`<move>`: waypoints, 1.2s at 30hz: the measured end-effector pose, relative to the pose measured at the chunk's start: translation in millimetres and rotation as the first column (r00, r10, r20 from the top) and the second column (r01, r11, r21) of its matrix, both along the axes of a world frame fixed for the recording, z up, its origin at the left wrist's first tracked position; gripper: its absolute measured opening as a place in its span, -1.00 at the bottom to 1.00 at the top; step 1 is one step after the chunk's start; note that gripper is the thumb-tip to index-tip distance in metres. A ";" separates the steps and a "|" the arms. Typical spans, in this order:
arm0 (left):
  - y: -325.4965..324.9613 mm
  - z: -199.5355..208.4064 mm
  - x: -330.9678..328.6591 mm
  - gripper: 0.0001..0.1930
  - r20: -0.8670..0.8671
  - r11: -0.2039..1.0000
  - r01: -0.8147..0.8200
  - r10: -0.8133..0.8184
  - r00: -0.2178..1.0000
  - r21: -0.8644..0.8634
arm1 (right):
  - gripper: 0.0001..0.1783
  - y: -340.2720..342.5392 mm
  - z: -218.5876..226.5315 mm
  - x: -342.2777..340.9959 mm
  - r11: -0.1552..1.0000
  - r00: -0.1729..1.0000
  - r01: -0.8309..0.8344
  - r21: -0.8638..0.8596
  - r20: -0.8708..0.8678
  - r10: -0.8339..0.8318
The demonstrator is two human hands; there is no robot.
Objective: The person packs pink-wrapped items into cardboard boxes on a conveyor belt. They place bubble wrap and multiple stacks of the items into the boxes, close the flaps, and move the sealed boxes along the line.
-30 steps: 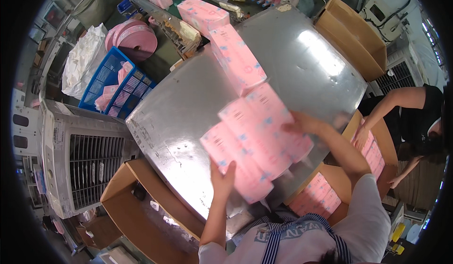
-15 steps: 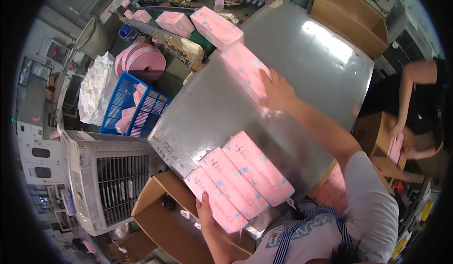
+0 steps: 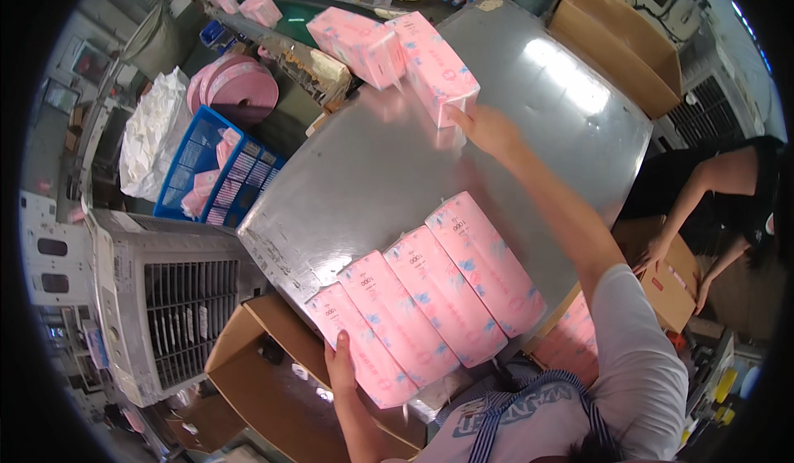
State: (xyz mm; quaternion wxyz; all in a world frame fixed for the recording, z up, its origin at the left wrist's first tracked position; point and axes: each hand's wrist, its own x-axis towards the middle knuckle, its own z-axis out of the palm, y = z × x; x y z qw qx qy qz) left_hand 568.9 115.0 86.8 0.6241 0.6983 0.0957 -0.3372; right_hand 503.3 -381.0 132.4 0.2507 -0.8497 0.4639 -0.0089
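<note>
A row of several pink tissue packs (image 3: 422,289), printed with blue flowers, lies side by side at the near edge of the metal table. My left hand (image 3: 341,365) grips the outer side of the leftmost pack (image 3: 364,347), thumb on top; its other fingers are mostly hidden. Farther off, my right arm reaches across the table. My right hand (image 3: 490,129) has its fingers closed on the near end of another pink tissue pack (image 3: 434,64). Left of that one, another pack (image 3: 357,45) sits at the conveyor's end, touching it.
The conveyor (image 3: 298,21) carries more packs from the far left. An open carton (image 3: 273,380) stands below the left edge; one holding packs (image 3: 571,339) is beside me. A blue crate (image 3: 211,169), an air cooler (image 3: 178,306) and an empty carton (image 3: 612,41) surround the table. At right a co-worker handles a carton (image 3: 662,277).
The pack under my right hand has joined the row's right end. My right hand has moved to another pack farther back. Packs on the conveyor have advanced. The co-worker's carton has turned.
</note>
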 end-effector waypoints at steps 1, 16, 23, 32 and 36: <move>0.7 -2.8 1.6 -0.38 0.001 1.000 0.022 -0.022 1.000 0.005 | -0.47 -8.5 -15.8 9.1 0.995 0.996 0.079 -0.056 -0.038 -0.081; 7.0 -10.1 7.6 -0.20 -0.111 0.991 0.131 -0.131 0.985 -0.004 | -0.32 47.1 37.6 -192.7 0.946 0.965 -0.190 0.262 -0.128 0.229; 22.5 -29.1 27.9 -0.18 -0.232 0.938 0.274 -0.321 0.918 -0.211 | -0.10 89.9 -44.5 -227.1 0.671 0.971 -0.029 0.741 0.179 -0.156; 9.6 -5.4 45.3 -0.14 -0.176 0.853 0.201 -0.318 0.932 -0.481 | -0.17 148.6 5.6 -278.6 0.329 0.593 -0.190 0.925 0.375 -0.713; 22.7 3.7 25.4 -0.34 -0.007 0.816 0.257 -0.304 0.953 -0.518 | -0.39 171.1 17.6 -300.4 0.408 0.358 -0.202 0.890 0.455 -0.815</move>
